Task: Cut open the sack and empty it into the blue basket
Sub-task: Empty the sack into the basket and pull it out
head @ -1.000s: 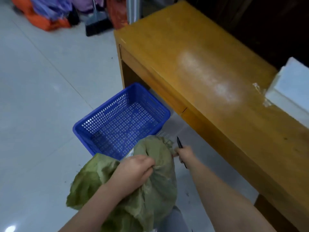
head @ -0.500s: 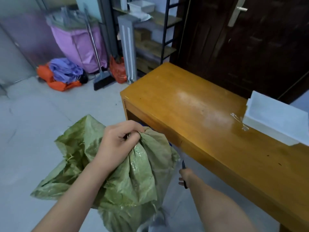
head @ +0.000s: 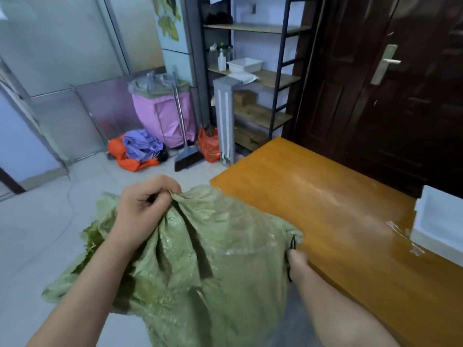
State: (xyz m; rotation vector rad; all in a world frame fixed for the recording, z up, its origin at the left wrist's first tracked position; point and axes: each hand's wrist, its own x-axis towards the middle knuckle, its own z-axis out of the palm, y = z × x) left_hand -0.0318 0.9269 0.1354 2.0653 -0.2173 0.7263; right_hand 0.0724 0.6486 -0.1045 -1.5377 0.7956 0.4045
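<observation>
Left hand is pinching a bunched fold at the top of the green woven sack, fingers curled tight w/ the fabric gathered in the fist. Sack is hanging crumpled in the near middle of the view, over the pale tiled floor, sagging down btw both forearms, w/ a strip of clear tape running across its right part.

Right hand is sitting at the sack's right edge, touching the fabric, right beside the near-left edge of the wooden table. It's closed around a small dark cutter, only the tip is poking up above the knuckles, so can't say much abt the blade. Tip is touching or nearly touching the sack's corner, can't tell which.

Blue basket isn't showing anywhere atm, sack is filling the whole lower middle.

On the table's right there's a white box, partly cut off by the frame edge, w/ some torn tape bits just beside it. Far bkgd: broom leaning against a pink-lined bin, orange and purple bags on the floor to its left, metal shelving rack w/ a white tub and a bottle, dark door on the far right.
</observation>
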